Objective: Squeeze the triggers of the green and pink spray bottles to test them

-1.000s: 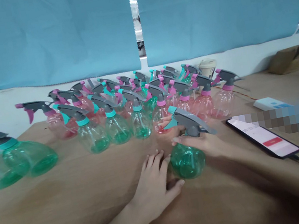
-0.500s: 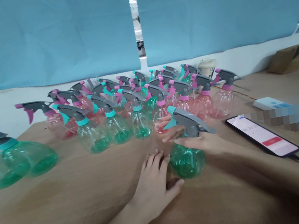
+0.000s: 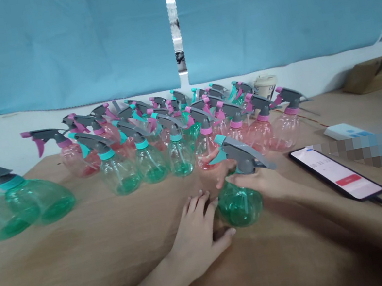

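A green spray bottle [image 3: 240, 203] with a grey head and turquoise trigger stands upright on the table in front of me. My right hand [image 3: 256, 178] is wrapped around its neck from behind, the thumb lying across the near side below the head. The fingers come round the left side of the neck, and the bottle's head partly hides them. Just left of the bottle, my left hand [image 3: 198, 235] lies flat on the tabletop with fingers spread. Its thumb reaches in front of the bottle's base, and it holds nothing.
Behind stand several green spray bottles [image 3: 119, 175] and pink spray bottles [image 3: 287, 131], close together. More green bottles [image 3: 44, 201] are at the left. On the right lie a phone [image 3: 337, 174] with a cable and a white box [image 3: 350, 132]; a paper cup [image 3: 265, 86] and cardboard box [image 3: 371, 75] sit farther back.
My right hand's fingers have drawn in from stretched out to curled around the bottle's neck. The bottle and my left hand stay practically in place.
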The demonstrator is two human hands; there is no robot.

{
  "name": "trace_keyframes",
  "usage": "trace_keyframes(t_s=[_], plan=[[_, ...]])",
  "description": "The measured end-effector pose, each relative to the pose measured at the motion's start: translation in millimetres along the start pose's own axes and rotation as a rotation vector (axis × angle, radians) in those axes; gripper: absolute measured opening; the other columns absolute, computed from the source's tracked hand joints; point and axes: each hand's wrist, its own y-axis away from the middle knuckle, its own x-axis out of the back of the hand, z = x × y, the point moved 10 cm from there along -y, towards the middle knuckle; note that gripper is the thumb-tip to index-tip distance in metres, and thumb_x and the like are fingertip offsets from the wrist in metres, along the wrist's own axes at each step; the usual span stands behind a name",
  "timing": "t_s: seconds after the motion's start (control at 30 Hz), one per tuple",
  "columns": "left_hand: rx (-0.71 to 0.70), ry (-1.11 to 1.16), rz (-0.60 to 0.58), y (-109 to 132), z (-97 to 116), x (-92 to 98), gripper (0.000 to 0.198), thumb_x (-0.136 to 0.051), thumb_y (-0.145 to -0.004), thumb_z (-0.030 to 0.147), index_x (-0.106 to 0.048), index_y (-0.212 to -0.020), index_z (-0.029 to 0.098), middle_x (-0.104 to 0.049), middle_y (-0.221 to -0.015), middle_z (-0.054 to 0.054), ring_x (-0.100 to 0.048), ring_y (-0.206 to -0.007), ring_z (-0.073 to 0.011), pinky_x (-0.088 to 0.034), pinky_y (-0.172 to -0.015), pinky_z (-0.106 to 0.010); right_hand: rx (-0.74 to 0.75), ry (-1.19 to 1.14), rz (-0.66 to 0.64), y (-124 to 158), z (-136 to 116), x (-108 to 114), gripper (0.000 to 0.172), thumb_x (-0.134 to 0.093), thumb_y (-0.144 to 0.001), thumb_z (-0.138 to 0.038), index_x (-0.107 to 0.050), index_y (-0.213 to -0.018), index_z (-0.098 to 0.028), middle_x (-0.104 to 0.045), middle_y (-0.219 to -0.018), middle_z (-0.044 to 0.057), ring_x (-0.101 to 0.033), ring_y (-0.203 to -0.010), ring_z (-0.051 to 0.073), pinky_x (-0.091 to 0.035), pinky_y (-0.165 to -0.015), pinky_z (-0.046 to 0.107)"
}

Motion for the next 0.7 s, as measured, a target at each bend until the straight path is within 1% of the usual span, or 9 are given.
trace_keyframes(t_s=[0.1, 0.2, 0.27, 0.33, 0.4, 0.57, 0.7], plan=[[0.002, -0.003, -0.004, 0.5, -0.7, -0.8, 0.055, -0.05, -0.082, 0.048, -0.04, -0.126, 0.015, -0.041, -0.131, -0.013, -0.033, -0.121, -0.0303, -0.025, -0.1, -0.049, -0.027, 0.02, 0.006, 1.2, 4.1, 0.1, 0.035, -0.048, -0.074, -0.013, -0.056, -0.105, -0.027, -0.062, -0.073, -0.001, -0.063, -0.082, 0.018, -0.051, -0.076, 0.031], [-0.002, -0.001, 0.0, 1.0, -0.9, -0.9, 0.055, -0.05, -0.083, 0.047, -0.04, -0.127, 0.016, -0.041, -0.131, -0.013, -0.033, -0.122, -0.0301, -0.025, -0.1, -0.049, -0.045, 0.036, 0.023, 1.9, 5.9, 1.4, 0.025, -0.049, -0.074, -0.016, -0.06, -0.095, -0.026, -0.06, -0.073, -0.001, -0.062, -0.079, 0.017, -0.051, -0.074, 0.03], [-0.006, 0.005, 0.008, 1.1, -0.8, -0.4, 0.056, -0.05, -0.083, 0.048, -0.038, -0.128, 0.017, -0.041, -0.132, -0.012, -0.033, -0.122, -0.0305, -0.026, -0.1, -0.05, -0.035, 0.025, 0.022, 1.4, 4.6, 1.3, 0.022, -0.049, -0.075, -0.017, -0.06, -0.092, -0.026, -0.06, -0.073, -0.001, -0.062, -0.079, 0.016, -0.051, -0.075, 0.03], [-0.006, 0.007, 0.007, 0.8, -0.6, -0.5, 0.056, -0.05, -0.083, 0.048, -0.038, -0.128, 0.017, -0.041, -0.132, -0.013, -0.033, -0.121, -0.031, -0.026, -0.099, -0.05, 0.002, -0.008, 0.009, 0.4, 0.9, 0.1, 0.022, -0.05, -0.075, -0.017, -0.059, -0.093, -0.027, -0.059, -0.072, -0.002, -0.062, -0.079, 0.016, -0.05, -0.076, 0.03], [-0.002, 0.006, 0.0, 0.4, -0.3, -0.5, 0.056, -0.05, -0.082, 0.048, -0.039, -0.128, 0.017, -0.041, -0.131, -0.013, -0.034, -0.121, -0.0311, -0.026, -0.099, -0.05, 0.025, -0.032, 0.002, -0.5, -1.3, -0.4, 0.026, -0.05, -0.075, -0.016, -0.057, -0.097, -0.027, -0.059, -0.071, -0.003, -0.063, -0.078, 0.016, -0.049, -0.077, 0.03], [0.006, -0.002, -0.012, -0.2, 0.3, 0.5, 0.056, -0.051, -0.082, 0.048, -0.04, -0.126, 0.014, -0.042, -0.131, -0.014, -0.034, -0.121, -0.0308, -0.026, -0.1, -0.05, 0.02, -0.034, 0.002, -1.0, -0.6, -0.3, 0.04, -0.05, -0.074, -0.015, -0.049, -0.111, -0.028, -0.058, -0.07, -0.003, -0.063, -0.079, 0.017, -0.049, -0.077, 0.032], [0.002, 0.003, -0.004, 0.1, -0.6, 0.1, 0.054, -0.05, -0.082, 0.049, -0.042, -0.125, 0.017, -0.042, -0.131, -0.013, -0.034, -0.121, -0.0313, -0.027, -0.099, -0.051, 0.004, 0.004, 0.002, -0.6, 0.1, -0.2, 0.034, -0.048, -0.074, -0.016, -0.053, -0.106, -0.027, -0.058, -0.07, -0.003, -0.062, -0.08, 0.017, -0.049, -0.078, 0.033]])
